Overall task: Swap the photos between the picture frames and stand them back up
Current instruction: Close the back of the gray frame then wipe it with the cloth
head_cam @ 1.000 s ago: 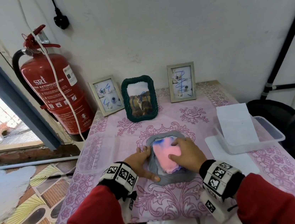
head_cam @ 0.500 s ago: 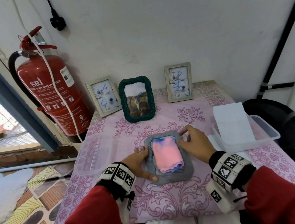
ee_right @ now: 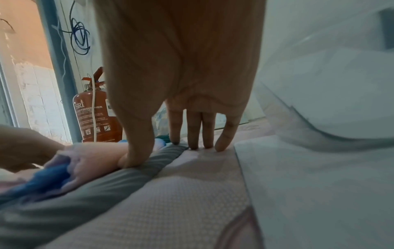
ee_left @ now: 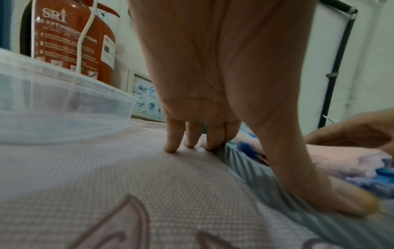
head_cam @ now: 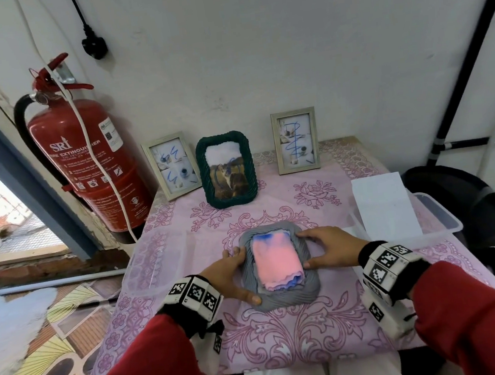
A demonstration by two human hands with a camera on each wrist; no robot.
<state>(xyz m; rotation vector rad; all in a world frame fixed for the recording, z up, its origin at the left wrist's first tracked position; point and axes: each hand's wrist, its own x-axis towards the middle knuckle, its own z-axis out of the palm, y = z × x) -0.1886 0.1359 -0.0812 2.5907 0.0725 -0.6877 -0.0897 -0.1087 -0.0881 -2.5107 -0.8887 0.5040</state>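
A grey ribbed frame [head_cam: 285, 299] lies flat in the middle of the table with a pink and blue photo [head_cam: 277, 261] in its opening. My left hand [head_cam: 238, 274] flanks its left edge, thumb resting on the lower left rim and fingertips [ee_left: 170, 146] on the cloth beside the top corner. On the other side, my right hand [head_cam: 319, 247] lies along the right edge, with its thumb on the rim [ee_right: 136, 161] and its fingers straight down by the top corner. A green frame [head_cam: 227, 169] with a cat photo stands behind.
Two pale wooden frames [head_cam: 172, 165] [head_cam: 296, 140] stand against the wall. A clear tub [head_cam: 153, 267] sits left of the hands. At the right, a clear container [head_cam: 430, 217] holds a white sheet [head_cam: 382, 205]. A red fire extinguisher [head_cam: 87, 163] stands off the table's far left corner.
My right hand has slid off the pink photo to the frame's right edge. The left hand has stayed at the left edge.
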